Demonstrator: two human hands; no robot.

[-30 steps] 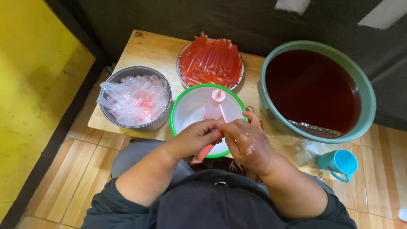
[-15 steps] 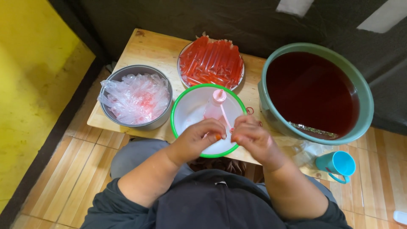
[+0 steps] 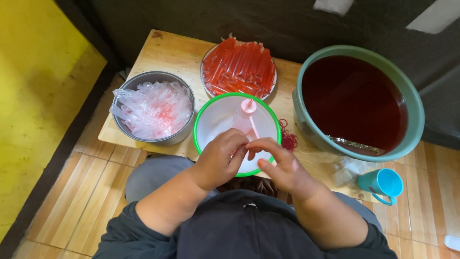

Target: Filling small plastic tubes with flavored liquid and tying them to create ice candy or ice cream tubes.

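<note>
My left hand and my right hand meet over the near side of a white bowl with a green rim. Their fingertips pinch together on the neck of a thin pink plastic tube bag, which runs as a taut strip up toward a pink funnel standing in the bowl. The rest of the bag is hidden under my hands.
On the low wooden table are a metal pot of empty plastic bags, a plate of filled red tubes, a large green basin of dark red liquid, red rubber bands and a teal cup. A yellow wall stands left.
The filled pink tube that hung below my left hand is no longer in sight. My right hand has turned and opened its outer fingers while the fingertips stay pinched together.
</note>
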